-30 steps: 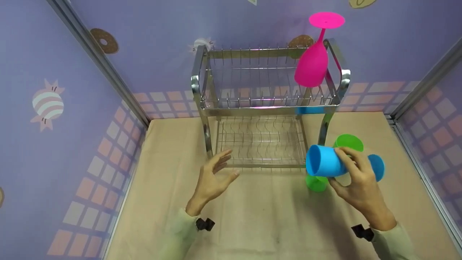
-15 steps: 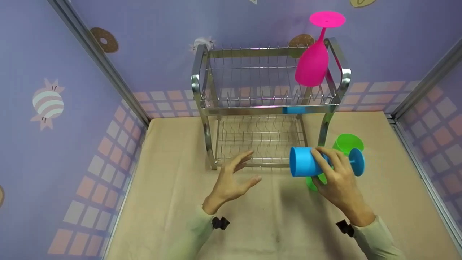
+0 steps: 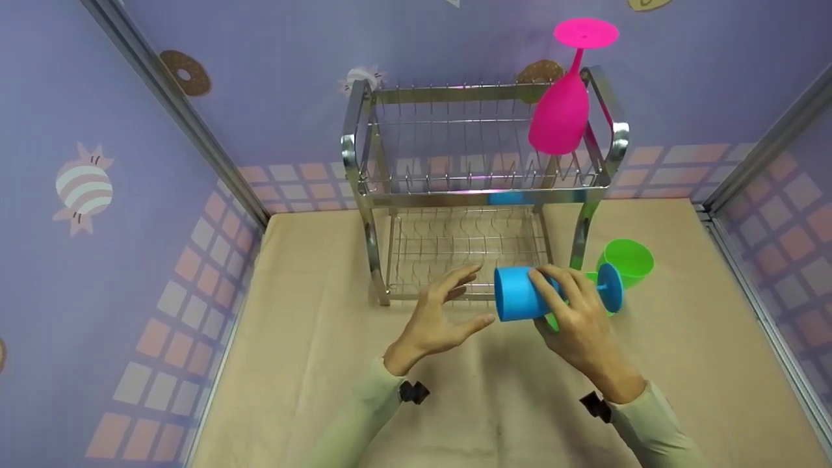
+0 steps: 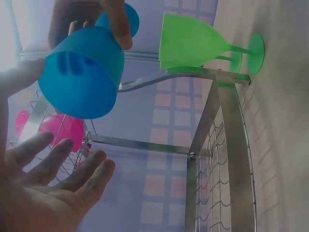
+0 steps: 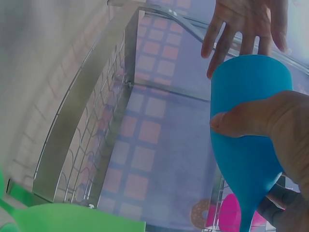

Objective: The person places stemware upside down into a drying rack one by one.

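A blue goblet (image 3: 520, 294) lies sideways in the air, gripped round its bowl by my right hand (image 3: 578, 325). Its mouth points left and its foot (image 3: 610, 288) sticks out to the right. My left hand (image 3: 439, 323) is held up just left of the mouth, fingers and thumb spread apart. In the left wrist view the blue bowl (image 4: 84, 72) overlaps the left thumb. The right wrist view shows the right thumb (image 5: 241, 118) pressed along the blue bowl. Behind the right hand stand green goblets (image 3: 625, 260), partly hidden by it.
A two-tier metal dish rack (image 3: 481, 198) stands at the back. On its upper tier, at the right, a pink goblet (image 3: 562, 120) rests upside down. A beige cloth (image 3: 312, 338) covers the table, with patterned walls (image 3: 260, 78) around it.
My right hand has carried the blue goblet leftward from above the green goblets. My left hand has moved right, narrowing the gap to the goblet's mouth.
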Action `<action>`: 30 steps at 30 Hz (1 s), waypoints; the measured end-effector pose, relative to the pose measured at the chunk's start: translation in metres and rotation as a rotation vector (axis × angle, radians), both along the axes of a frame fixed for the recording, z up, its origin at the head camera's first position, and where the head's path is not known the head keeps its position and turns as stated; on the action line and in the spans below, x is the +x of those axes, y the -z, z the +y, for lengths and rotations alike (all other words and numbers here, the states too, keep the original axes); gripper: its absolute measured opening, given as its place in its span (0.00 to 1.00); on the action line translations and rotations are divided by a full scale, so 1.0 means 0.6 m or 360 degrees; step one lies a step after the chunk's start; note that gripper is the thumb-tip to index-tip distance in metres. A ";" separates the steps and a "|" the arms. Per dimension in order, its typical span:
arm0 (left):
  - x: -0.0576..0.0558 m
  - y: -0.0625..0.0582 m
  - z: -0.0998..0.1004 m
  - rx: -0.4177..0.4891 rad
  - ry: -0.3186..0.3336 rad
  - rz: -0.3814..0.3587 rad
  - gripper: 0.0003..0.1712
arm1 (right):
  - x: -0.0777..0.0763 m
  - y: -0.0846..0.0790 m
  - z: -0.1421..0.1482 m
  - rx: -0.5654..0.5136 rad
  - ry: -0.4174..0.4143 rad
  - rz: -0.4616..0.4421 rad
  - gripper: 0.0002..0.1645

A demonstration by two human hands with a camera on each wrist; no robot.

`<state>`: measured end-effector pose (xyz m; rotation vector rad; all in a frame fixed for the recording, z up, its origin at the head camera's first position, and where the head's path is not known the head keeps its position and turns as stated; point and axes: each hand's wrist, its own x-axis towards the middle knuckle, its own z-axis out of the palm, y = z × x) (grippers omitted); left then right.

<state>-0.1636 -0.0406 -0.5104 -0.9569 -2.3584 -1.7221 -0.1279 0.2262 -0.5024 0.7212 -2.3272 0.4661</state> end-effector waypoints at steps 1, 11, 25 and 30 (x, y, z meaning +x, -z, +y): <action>0.000 0.000 0.002 -0.0004 0.0007 0.0000 0.45 | 0.000 0.000 -0.002 0.0005 -0.0008 0.0007 0.62; -0.001 0.004 0.009 0.0019 0.0102 -0.0043 0.48 | -0.001 -0.002 -0.024 0.0012 -0.0016 0.0012 0.61; -0.003 0.006 0.001 0.0091 0.0153 -0.0027 0.47 | 0.001 -0.002 -0.048 0.0002 -0.0059 0.0050 0.59; -0.006 0.002 -0.006 0.0104 0.0144 -0.0013 0.46 | 0.004 -0.005 -0.048 -0.0006 -0.0085 0.0068 0.56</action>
